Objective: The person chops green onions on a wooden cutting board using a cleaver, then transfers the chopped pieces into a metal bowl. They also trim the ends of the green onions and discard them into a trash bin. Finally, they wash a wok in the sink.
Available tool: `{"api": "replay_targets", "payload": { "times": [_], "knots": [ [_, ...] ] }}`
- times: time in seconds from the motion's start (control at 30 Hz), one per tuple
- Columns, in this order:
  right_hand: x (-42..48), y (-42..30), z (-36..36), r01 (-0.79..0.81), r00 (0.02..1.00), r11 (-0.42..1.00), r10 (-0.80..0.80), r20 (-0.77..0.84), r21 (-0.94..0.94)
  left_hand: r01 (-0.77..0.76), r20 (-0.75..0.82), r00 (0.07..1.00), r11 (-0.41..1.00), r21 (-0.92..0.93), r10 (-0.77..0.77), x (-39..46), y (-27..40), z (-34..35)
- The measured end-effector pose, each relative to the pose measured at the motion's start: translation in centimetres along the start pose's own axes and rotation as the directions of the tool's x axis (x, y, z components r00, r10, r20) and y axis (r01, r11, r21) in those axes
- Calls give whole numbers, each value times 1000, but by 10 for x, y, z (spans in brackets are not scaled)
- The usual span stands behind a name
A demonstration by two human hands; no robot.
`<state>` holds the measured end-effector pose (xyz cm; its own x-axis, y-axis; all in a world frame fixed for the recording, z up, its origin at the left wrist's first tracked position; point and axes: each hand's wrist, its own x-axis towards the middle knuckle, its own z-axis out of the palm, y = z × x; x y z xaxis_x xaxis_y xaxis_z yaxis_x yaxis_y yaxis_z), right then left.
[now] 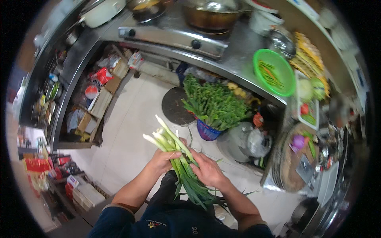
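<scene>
A bunch of leeks or large green onions (pixel 178 160) is held in front of my body, white ends pointing up and away, dark green leaves hanging towards my lap. My left hand (pixel 165 160) is closed around the stalks, its thumb across them. On the other side, my right hand (pixel 207 169) grips the bunch a little nearer the leaves, with one stalk lying along its fingers. Beyond the hands, a blue plastic basket (pixel 209 131) on the floor holds a heap of leafy greens (pixel 218 102).
A round dark board or lid (pixel 177 106) lies beside the basket. Under the counter stands a grey pot-like vessel (pixel 238 139). On the steel counter are a gas stove (pixel 172 41), a green bowl of green peppers (pixel 275 73) and a round wooden chopping block (pixel 293 169) with a purple onion (pixel 297 142).
</scene>
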<state>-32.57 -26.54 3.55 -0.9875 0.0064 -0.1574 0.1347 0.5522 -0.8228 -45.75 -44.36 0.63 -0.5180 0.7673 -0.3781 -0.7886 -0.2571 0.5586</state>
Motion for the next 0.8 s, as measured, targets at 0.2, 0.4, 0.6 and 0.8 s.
{"api": "replay_targets", "payload": {
  "times": [0.2,0.4,0.6,0.8],
  "knots": [
    [-71,-103,-52,-164,953,975,119,-278,-147,-50,242,970,998,44,38,-7,36,101],
    [-145,-148,-42,-465,806,844,277,-524,-269,64,449,890,996,61,-84,5,25,170],
    [-177,-137,-40,-400,516,915,269,-813,49,119,521,809,943,312,-274,-21,-45,245],
    [-263,-117,-36,8,526,889,386,-758,458,-156,807,464,863,480,-365,-64,-89,298]
  ]
}}
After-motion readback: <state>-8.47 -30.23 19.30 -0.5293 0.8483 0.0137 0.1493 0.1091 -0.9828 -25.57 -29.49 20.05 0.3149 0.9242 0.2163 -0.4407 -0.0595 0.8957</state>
